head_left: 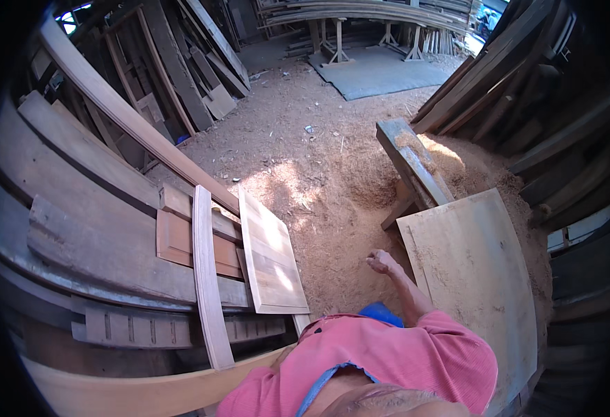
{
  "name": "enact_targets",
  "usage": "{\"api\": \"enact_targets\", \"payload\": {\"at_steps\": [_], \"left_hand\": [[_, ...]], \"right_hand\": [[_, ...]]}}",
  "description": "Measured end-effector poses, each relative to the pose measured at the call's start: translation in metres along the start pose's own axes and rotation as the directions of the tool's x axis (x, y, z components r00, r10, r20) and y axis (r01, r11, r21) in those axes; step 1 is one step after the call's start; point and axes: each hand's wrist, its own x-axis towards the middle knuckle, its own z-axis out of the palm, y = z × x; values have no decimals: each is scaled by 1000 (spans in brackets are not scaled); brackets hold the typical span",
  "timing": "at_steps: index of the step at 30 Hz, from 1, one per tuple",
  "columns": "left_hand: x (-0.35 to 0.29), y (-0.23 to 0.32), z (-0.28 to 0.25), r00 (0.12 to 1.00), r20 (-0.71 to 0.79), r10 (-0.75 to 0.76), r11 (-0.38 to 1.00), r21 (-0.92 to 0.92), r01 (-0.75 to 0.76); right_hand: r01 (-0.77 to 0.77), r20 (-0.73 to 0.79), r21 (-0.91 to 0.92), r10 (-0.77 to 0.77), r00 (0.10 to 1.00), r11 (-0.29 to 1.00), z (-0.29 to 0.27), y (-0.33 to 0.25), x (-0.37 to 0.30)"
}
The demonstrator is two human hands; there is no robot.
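Along the left, long grey planks are lying stacked and slanting across the view, and one long pale beam is running over them from the upper left down toward the middle; just right of these, a narrow pale board is leaning upright over a reddish-brown panel, and beside it a light slatted wooden panel is resting tilted, its lower end near the person's chest; a curved pale plank is sweeping along the bottom edge beneath them. In the middle, the sawdust-covered ground is stretching away toward a grey mat and some trestles at the top. The person — wearing a pink shirt — is showing only one hand: the right hand is hanging in the air over the sawdust, fingers curled loosely into a fist and grasping nothing, just left of a large dusty flat board, close to its edge but not touching it; the left hand is not showing anywhere. Behind that board, a worn wooden bench is standing tilted with sawdust heaped against it; further right, dark planks are leaning in shadow against the wall.
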Motion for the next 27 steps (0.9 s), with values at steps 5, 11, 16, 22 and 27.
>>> {"api": "enact_targets", "payload": {"at_steps": [5, 11, 16, 22, 27], "left_hand": [[67, 203, -108, 964, -111, 241, 876, -403, -265], [162, 423, -194, 853, -256, 454, 819, -255, -513], [216, 529, -183, 905, -295, 307, 787, -456, -416], [257, 510, -194, 941, -275, 198, 970, 193, -147], [283, 543, -210, 974, -205, 100, 922, -348, -168]], "right_hand": [[-313, 0, 67, 314, 949, 947, 21, 26, 22], [429, 511, -461, -163, 844, 777, 57, 166, 130], [87, 433, -484, 152, 889, 871, -9, 197, 323], [-135, 59, 96, 129, 990, 986, -156, 6, 599], [12, -28, 442, 0, 1000, 897, -213, -158, 753]]}}
